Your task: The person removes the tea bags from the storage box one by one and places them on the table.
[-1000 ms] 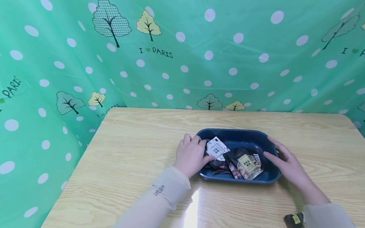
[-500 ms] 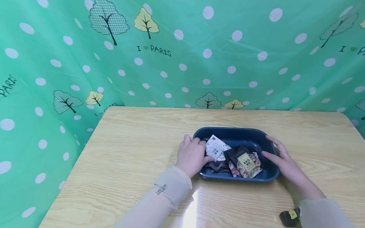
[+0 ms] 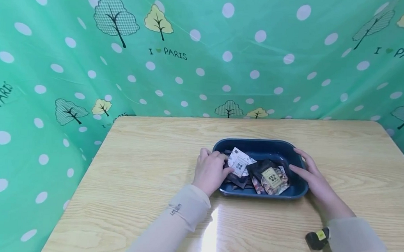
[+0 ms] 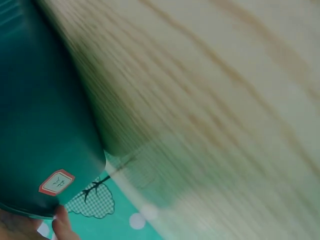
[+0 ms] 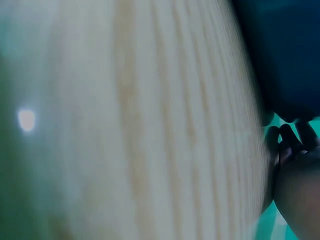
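Observation:
A dark blue oblong plastic bin (image 3: 262,146) rests on the table with several flat pouches inside. At its left end, my left hand (image 3: 208,173) bends over the rim. The thumb lies by a white patterned pouch (image 3: 239,161) and dark pouches; fingertips are partly hidden, and I cannot tell whether they pinch one. Further right in the bin lies a black pouch (image 3: 272,178) with a yellow label and food picture. My right hand (image 3: 316,179) holds the bin's right end, thumb over the rim, fingers along the outside. In the left wrist view, a red-edged sticker (image 4: 56,182) marks the bin's wall.
The bin stands on a pale wood-grain table (image 3: 150,153). A green polka-dot curtain (image 3: 191,74) printed with trees hangs behind the table and down its left side. A small black device (image 3: 317,238) sits at the right sleeve's cuff.
The left thumb has drawn back slightly leftward; the white pouch has turned a little and the dark pouches beneath have shifted. The right hand keeps its place as the whole view drifts slightly.

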The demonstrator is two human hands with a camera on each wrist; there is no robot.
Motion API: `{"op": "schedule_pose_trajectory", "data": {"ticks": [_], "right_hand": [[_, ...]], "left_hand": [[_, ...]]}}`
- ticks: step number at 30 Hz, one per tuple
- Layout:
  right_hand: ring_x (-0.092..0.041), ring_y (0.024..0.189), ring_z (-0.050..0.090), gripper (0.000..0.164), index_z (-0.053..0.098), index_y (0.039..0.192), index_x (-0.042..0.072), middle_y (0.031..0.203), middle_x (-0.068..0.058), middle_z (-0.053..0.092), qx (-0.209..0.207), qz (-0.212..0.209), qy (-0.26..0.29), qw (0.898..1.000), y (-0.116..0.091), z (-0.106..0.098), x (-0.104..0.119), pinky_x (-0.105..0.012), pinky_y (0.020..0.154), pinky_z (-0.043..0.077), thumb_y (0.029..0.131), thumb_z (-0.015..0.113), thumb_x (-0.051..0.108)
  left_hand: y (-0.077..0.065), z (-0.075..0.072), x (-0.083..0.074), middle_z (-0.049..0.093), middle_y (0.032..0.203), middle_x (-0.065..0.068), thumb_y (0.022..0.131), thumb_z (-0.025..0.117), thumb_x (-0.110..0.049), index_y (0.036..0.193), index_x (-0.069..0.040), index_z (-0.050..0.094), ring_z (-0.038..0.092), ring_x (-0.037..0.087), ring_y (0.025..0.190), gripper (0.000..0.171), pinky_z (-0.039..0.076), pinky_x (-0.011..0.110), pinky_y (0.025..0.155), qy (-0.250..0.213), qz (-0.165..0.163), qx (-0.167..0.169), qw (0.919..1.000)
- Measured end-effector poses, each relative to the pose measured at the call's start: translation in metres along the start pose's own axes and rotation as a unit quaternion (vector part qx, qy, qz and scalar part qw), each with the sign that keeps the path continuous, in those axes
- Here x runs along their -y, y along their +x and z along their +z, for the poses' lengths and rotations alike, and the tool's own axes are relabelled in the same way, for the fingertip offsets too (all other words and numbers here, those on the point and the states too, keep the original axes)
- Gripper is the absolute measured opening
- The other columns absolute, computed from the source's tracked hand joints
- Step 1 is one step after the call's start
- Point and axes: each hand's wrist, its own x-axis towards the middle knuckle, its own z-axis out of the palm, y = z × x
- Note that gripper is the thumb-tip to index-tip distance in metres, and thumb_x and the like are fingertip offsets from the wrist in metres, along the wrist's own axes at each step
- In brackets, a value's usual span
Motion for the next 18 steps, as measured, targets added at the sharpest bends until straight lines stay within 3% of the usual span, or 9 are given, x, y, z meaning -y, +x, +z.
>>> {"op": "schedule_pose_trajectory", "data": {"ticks": [4, 8, 10, 15, 18], "right_hand": [[-0.043, 0.150, -0.014, 0.069, 0.012, 0.158, 0.039, 0.165, -0.012, -0.018, 0.000, 0.000, 0.009, 1.000, -0.001, 0.000, -0.001, -0.062, 0.118, 0.006, 0.102, 0.053, 0.034], [-0.042, 0.151, -0.005, 0.069, 0.011, 0.157, 0.041, 0.166, -0.013, -0.015, 0.006, 0.005, 0.015, 1.000, -0.001, -0.002, -0.002, -0.033, 0.117, 0.028, 0.103, 0.052, 0.034], [-0.042, 0.151, -0.002, 0.069, 0.010, 0.157, 0.042, 0.166, -0.012, -0.015, 0.007, 0.008, 0.019, 1.000, -0.001, -0.002, -0.002, -0.031, 0.116, 0.030, 0.103, 0.051, 0.035], [-0.041, 0.151, -0.010, 0.071, 0.009, 0.157, 0.042, 0.165, -0.010, -0.019, 0.005, 0.010, 0.038, 0.999, -0.001, 0.000, -0.001, -0.061, 0.119, 0.007, 0.102, 0.053, 0.033], [-0.042, 0.151, -0.011, 0.071, 0.008, 0.158, 0.042, 0.165, -0.010, -0.019, 0.006, 0.008, 0.037, 0.999, -0.001, 0.001, -0.001, -0.063, 0.118, 0.005, 0.103, 0.052, 0.032]], "left_hand": [[-0.002, -0.001, 0.001, 0.071, 0.104, -0.004, 0.088, 0.073, -0.043, 0.105, -0.019, 0.075, 0.043, 0.022, 0.096, 0.029, 0.035, 0.033, 0.083, -0.015, 0.007, -0.023, 0.9996], [-0.003, -0.001, 0.002, 0.071, 0.104, -0.005, 0.089, 0.073, -0.041, 0.100, -0.020, 0.076, 0.042, 0.021, 0.094, 0.024, 0.033, 0.033, 0.083, -0.032, 0.010, -0.047, 0.9984], [-0.003, -0.002, 0.003, 0.073, 0.101, -0.006, 0.090, 0.071, -0.040, 0.098, -0.021, 0.076, 0.042, 0.020, 0.092, 0.022, 0.033, 0.031, 0.082, -0.042, 0.008, -0.055, 0.9976], [-0.005, -0.007, 0.007, 0.073, 0.086, -0.010, 0.093, 0.069, -0.038, 0.094, -0.020, 0.076, 0.042, 0.015, 0.083, 0.019, 0.035, 0.024, 0.070, -0.106, -0.016, -0.063, 0.9922], [-0.008, -0.012, 0.009, 0.073, 0.084, -0.009, 0.094, 0.068, -0.036, 0.095, -0.018, 0.075, 0.049, 0.013, 0.080, 0.019, 0.040, 0.024, 0.066, -0.146, -0.025, -0.061, 0.9871]]}}
